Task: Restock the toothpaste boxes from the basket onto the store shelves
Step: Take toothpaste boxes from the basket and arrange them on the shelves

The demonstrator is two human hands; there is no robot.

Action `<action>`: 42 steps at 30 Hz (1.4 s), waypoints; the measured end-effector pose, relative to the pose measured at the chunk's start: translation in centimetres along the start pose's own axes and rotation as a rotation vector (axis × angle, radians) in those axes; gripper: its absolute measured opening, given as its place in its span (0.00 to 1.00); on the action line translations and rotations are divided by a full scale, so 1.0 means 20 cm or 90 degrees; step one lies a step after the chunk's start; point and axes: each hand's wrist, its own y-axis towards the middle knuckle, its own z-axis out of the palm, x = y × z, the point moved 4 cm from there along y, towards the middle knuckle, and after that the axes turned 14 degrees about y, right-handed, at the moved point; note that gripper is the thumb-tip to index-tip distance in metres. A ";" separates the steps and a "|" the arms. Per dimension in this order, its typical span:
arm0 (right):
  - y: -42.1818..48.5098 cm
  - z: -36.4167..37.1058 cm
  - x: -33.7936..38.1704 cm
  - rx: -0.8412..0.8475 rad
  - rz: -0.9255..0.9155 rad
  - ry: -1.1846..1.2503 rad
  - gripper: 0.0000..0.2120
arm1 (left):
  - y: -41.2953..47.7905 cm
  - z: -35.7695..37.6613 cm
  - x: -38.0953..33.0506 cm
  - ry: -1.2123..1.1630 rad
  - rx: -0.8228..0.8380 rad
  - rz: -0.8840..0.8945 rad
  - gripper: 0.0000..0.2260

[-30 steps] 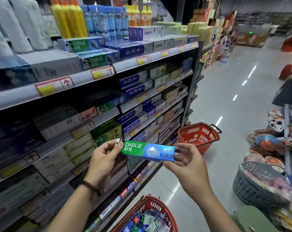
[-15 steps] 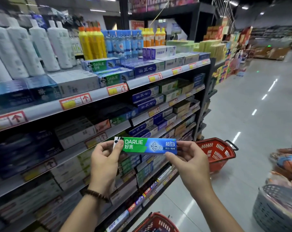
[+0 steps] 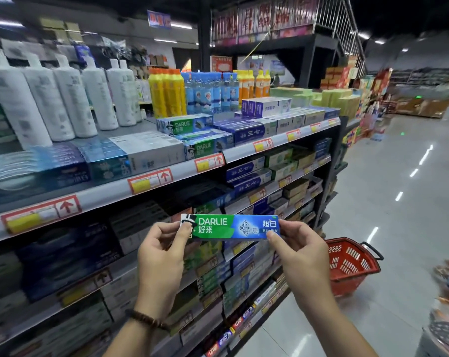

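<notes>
Right now I hold one toothpaste box (image 3: 231,226) level in front of me with both hands, its green and blue face turned toward me. My left hand (image 3: 159,261) pinches the green end, thumb on the front and fingers curled behind. My right hand (image 3: 303,256) pinches the blue end the same way. The box is in the air in front of the middle rows of the shelves (image 3: 102,195), touching none of them. A bead bracelet (image 3: 147,319) sits on my left wrist.

On the top shelf, up and to the left of the box, lie stacked boxes of the same brand (image 3: 184,126), with dark blue boxes (image 3: 246,131) just beside them on the right. Behind them stand white bottles (image 3: 71,99), yellow bottles (image 3: 166,95) and pale blue bottles (image 3: 208,92). Red and yellow price tags (image 3: 150,180) run along the shelf edges. The lower rows are packed with more boxes, mostly blurred.

A red basket (image 3: 347,266) stands on the floor (image 3: 398,228) of the aisle, beyond my right hand and near the foot of the shelves.
</notes>
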 end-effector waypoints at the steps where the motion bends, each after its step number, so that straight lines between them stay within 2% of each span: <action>1: 0.01 0.03 0.01 0.003 -0.006 0.000 0.08 | 0.02 -0.02 0.00 -0.005 0.000 0.002 0.05; 11: 0.14 0.23 0.03 0.007 -0.033 0.016 0.07 | 0.14 -0.06 -0.04 -0.019 -0.006 0.023 0.03; 18: 0.31 0.27 -0.06 0.053 -0.009 0.043 0.06 | 0.19 -0.04 -0.06 0.050 -0.075 0.042 0.03; 33: 0.79 0.06 -0.22 0.125 0.084 0.126 0.07 | 0.17 0.38 -0.09 0.095 -0.225 0.032 0.02; 42: 0.88 -0.02 -0.35 0.165 0.139 0.140 0.07 | 0.07 0.50 0.01 0.178 -0.297 -0.002 0.03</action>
